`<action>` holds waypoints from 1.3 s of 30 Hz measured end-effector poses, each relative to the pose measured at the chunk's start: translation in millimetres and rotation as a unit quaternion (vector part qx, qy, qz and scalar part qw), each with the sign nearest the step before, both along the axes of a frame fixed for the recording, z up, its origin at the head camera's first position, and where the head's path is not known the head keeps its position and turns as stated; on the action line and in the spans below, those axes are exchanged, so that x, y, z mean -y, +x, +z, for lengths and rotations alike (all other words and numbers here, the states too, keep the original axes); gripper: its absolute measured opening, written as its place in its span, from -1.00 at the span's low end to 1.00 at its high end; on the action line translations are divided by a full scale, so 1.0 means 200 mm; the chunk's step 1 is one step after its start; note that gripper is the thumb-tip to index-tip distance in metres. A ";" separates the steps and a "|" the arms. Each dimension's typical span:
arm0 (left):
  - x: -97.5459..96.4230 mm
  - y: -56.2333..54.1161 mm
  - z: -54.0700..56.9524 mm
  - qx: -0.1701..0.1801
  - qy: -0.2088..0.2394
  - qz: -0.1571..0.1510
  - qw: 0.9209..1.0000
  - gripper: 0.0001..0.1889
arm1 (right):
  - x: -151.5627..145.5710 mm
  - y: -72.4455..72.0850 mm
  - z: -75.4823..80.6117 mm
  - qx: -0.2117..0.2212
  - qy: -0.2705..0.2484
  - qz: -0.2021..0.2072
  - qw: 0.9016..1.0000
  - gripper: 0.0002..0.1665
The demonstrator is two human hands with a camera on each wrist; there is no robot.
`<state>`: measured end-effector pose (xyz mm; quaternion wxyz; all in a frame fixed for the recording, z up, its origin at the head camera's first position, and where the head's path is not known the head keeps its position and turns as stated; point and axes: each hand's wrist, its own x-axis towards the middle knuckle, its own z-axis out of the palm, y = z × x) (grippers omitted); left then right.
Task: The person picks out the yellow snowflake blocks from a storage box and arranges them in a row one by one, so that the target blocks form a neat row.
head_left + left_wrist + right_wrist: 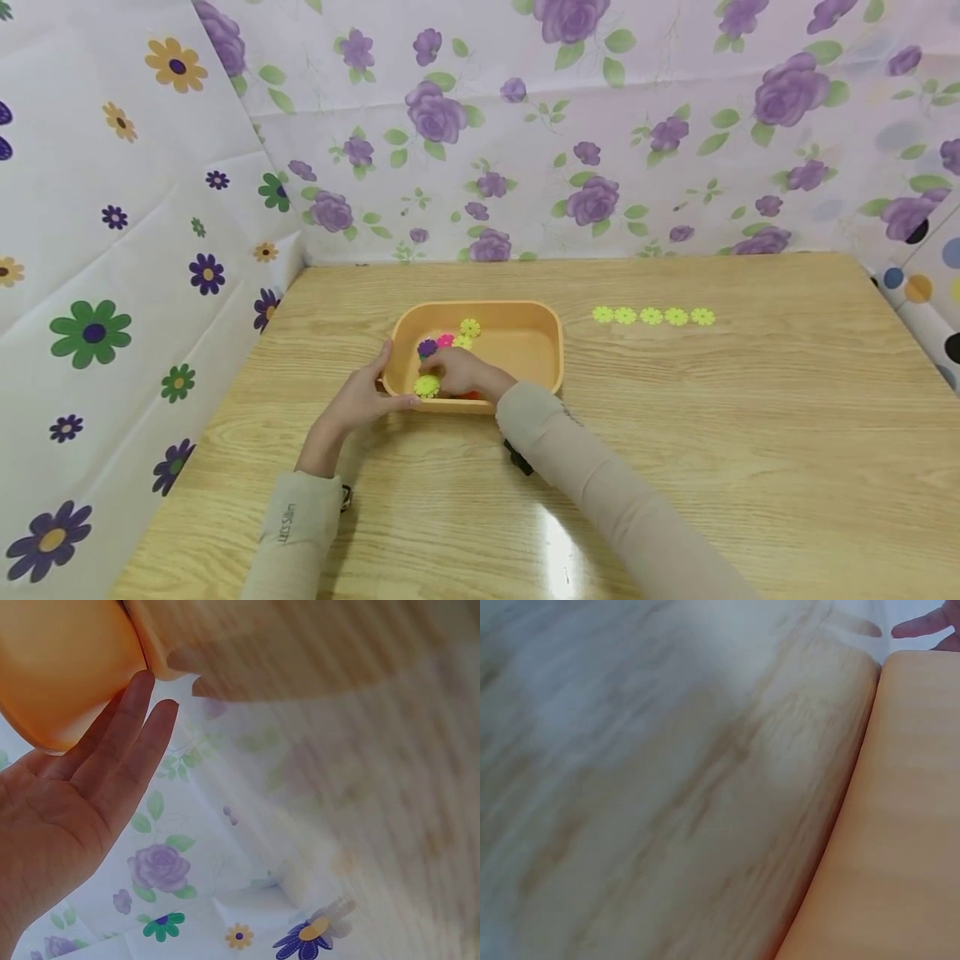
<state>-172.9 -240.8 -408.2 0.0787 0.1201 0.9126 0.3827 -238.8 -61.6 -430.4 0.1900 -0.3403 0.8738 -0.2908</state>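
A white cloth printed with daisies (90, 333) hangs along the left edge of the wooden counter (750, 433). Next comes the left hand (360, 402), fingers straight against the near left corner of an orange tub (525, 354), thumb along its front rim. In the tub's left half I see a yellow flower piece (427, 386) near that thumb, then a purple flower (427, 348), a pink flower (446, 341) and more yellow ones behind. The right hand (459, 371) reaches in among them, fingers bent down; I can't tell whether they hold anything. That hand and its sleeve (600, 483) block part of the tub and mostly cover something red (472, 395). To the right, five yellow flowers (651, 316) lie in a row on the counter.
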 end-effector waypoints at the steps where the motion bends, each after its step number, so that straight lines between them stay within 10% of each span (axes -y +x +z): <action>1: 0.00 0.00 0.00 0.002 -0.001 0.000 1.000 0.08 | 0.00 0.00 0.00 0.000 0.001 0.000 1.000 -0.51; 13: -0.08 0.08 0.18 0.030 0.018 -0.011 0.999 0.01 | 0.00 0.00 -0.01 -0.004 -0.010 -0.002 1.000 -0.69; 25: 0.01 0.00 0.01 0.023 0.016 -0.005 1.000 0.09 | -0.05 0.00 0.02 0.031 -0.081 -0.053 0.995 -0.56; 39: 0.00 0.00 0.01 0.030 0.022 0.005 0.999 0.13 | -0.16 0.00 0.04 -0.020 -0.066 -0.064 0.996 -0.60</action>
